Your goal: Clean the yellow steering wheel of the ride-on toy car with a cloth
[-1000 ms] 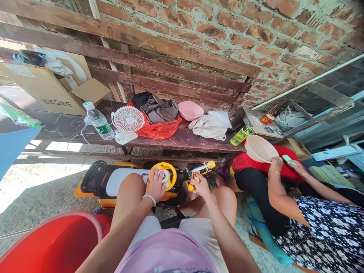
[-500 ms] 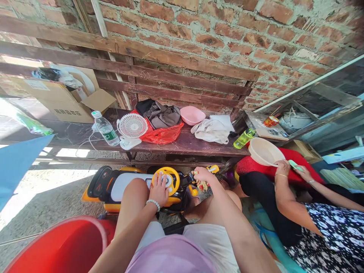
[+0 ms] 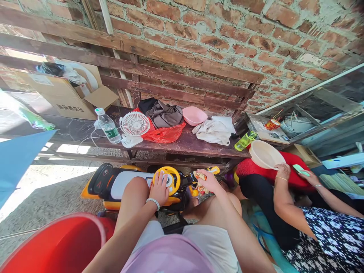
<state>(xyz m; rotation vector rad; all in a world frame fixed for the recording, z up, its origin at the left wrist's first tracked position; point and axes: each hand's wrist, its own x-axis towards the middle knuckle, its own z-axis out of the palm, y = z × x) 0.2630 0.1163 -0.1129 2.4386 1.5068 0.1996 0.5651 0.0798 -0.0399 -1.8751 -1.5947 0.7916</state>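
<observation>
Steering wheel [image 3: 170,181] | beneath left hand [image 3: 159,189], fingers extended | patterned bundle [image 3: 202,188] | grasped in right hand [image 3: 209,181]

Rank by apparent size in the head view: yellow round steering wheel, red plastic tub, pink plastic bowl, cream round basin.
1. Red tub, cropped by the frame
2. Cream basin
3. Steering wheel, partly under the left hand
4. Pink bowl

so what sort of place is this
Probably a shaded, partly open spot by a home or in a yard: a rough brick wall, a long wooden bench holding household odds and ends, and ground partly in sunlight.
</observation>
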